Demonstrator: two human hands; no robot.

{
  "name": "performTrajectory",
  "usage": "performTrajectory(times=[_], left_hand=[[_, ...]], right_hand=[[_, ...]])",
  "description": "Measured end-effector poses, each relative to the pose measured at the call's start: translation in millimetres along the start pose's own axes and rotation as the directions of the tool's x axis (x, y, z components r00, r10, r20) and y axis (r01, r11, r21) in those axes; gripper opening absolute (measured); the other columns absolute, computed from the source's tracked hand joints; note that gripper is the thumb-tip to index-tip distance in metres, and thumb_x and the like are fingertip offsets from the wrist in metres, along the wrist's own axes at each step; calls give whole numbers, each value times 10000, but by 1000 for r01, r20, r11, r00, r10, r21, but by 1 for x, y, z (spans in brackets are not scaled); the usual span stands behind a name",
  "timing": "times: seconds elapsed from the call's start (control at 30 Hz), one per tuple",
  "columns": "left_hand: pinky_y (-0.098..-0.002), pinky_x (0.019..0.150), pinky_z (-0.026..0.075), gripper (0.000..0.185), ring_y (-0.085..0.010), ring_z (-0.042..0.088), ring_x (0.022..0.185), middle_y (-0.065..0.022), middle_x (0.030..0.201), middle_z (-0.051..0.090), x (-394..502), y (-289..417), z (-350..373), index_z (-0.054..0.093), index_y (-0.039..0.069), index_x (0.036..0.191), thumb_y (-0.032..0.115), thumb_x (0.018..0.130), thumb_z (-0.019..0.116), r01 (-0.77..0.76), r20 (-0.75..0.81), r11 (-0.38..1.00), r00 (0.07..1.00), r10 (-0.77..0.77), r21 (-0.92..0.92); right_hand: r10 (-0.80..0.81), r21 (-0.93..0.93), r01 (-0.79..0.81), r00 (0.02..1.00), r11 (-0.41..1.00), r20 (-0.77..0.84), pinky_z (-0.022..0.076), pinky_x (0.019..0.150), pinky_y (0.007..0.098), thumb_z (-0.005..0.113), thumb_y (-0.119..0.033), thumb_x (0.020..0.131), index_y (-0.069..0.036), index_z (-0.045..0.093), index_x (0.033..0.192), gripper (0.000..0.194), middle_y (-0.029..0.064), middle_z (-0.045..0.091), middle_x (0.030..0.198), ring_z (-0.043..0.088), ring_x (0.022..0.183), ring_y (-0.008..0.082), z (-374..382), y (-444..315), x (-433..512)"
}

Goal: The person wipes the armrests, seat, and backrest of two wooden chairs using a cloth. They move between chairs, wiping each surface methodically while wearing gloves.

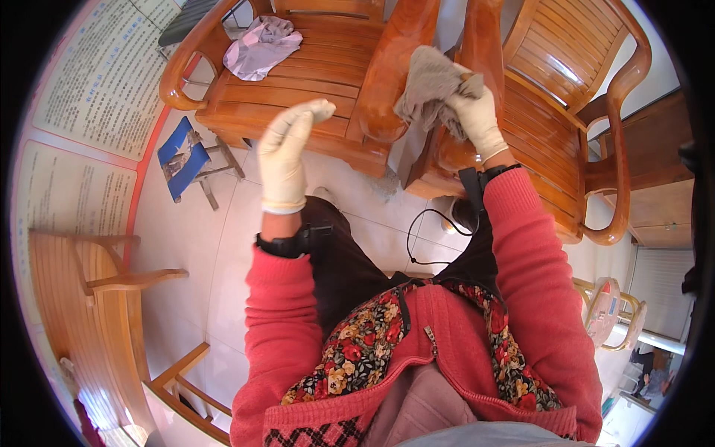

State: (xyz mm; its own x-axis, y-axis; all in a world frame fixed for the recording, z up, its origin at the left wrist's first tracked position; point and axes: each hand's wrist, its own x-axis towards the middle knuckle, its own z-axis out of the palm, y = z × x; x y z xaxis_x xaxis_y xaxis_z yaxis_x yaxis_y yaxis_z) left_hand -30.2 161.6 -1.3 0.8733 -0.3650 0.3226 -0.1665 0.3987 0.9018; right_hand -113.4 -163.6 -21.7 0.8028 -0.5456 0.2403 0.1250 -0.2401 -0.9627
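My right hand (477, 117), in a pale glove, grips a crumpled grey-brown cloth (430, 78). The cloth is over the gap between the broad, glossy armrests of two wooden chairs; whether it touches either is hard to tell. My left hand (285, 153), gloved too, is raised before the front edge of the left wooden chair (324, 61). Its fingers are bent together towards the thumb, and nothing shows in them. The right wooden chair (544, 139) has a slatted seat and back. A pink and grey cloth (262, 47) lies bunched on the left seat.
A folding stool with a blue seat (183, 159) stands on the tiled floor at left. Beyond it are printed wall panels (100, 78) and a wooden bench (95, 302). A black cord (410, 240) loops near my right wrist. Gold-framed stools (606, 313) stand at right.
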Motion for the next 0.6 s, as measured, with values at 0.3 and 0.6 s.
performTrajectory(times=[0.3, 0.6], left_hand=[[-508, 1161, 432, 177, -167, 708, 875, -34, 847, 745, -70, 241, 71, 781, 155, 886, 162, 943, 614, -770, 785, 514, 561, 262, 379], [-493, 1114, 470, 152, -205, 720, 937, -27, 955, 766, -75, 257, 117, 782, 144, 998, 137, 920, 652, -933, 975, 298, 219, 32, 199]], right_hand=[[-15, 266, 18, 1000, 964, -13, 591, 894, 313, 811, -52, 894, 52, 647, 1384, 528, 81, 745, 1172, 705, 995, 149, -14, 16, 10], [-3, 166, 5, 1000, 986, -13, 579, 933, 317, 783, -24, 892, 58, 648, 1374, 507, 91, 741, 1203, 700, 1037, 162, -15, 15, 9]])
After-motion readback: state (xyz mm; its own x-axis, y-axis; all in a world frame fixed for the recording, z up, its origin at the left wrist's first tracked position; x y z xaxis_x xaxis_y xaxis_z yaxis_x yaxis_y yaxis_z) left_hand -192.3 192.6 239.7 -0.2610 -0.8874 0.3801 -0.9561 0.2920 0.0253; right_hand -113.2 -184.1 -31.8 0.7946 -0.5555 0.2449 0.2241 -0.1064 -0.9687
